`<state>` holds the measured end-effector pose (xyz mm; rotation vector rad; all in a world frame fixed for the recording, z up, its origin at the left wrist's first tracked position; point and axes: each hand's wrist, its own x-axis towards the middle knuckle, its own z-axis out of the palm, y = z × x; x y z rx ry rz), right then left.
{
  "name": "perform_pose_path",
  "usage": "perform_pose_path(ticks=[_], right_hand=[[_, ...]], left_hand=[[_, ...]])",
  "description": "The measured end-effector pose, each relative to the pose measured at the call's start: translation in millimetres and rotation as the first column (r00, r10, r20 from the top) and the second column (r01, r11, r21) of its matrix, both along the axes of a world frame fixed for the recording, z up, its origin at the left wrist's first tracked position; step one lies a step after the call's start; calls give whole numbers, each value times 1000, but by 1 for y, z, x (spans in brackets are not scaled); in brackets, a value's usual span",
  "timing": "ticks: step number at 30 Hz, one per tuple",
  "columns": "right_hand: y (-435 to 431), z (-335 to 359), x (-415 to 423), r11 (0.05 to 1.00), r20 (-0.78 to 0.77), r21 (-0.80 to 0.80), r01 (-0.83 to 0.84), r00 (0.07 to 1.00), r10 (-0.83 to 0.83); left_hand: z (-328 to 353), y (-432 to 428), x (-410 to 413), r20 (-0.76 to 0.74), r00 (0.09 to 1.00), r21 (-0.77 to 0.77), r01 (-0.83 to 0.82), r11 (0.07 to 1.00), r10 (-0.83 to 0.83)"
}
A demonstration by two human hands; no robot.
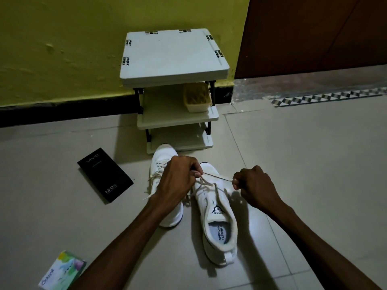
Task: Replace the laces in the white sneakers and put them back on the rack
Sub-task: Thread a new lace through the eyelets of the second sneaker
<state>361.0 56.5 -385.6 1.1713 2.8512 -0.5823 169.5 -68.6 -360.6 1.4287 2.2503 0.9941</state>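
Head view, centre frame: left hand (178, 176) and right hand (253, 185) both pinch the lace (217, 177) with curled fingers (195, 168), pulling it taut across the white sneaker (218, 209) on the floor (293, 164), probably to tighten the lacing, rack (173, 55) at upper centre.

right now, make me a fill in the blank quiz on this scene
The left hand and right hand each pinch a ____ above a sneaker. The black box lies on the ____. The tub sits on the rack's ____ shelf.
Missing: lace; floor; middle.
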Motion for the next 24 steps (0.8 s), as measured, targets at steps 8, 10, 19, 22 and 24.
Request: perform_pose_path(ticks=[8, 10, 19, 22, 24], right_hand=[[-6, 8, 1, 981, -111, -85, 172, 977, -181], [-6, 13, 5, 963, -18, 148, 223, 975, -223], [5, 55, 30, 977, 345, -205, 60, 938, 14], [-5, 66, 16, 795, -331, -602, -76, 930, -161], [-9, 77, 6, 737, -462, -658, -153, 855, -235]], left_hand=[[3, 3, 4, -13, 999, 22, -49, 999, 50], [11, 7, 8, -67, 995, 57, -76, 996, 80], [49, 38, 39, -11, 996, 163, -86, 983, 89], [57, 44, 48, -13, 998, 193, -60, 979, 64], [62, 46, 50, -34, 997, 216, -55, 975, 63]])
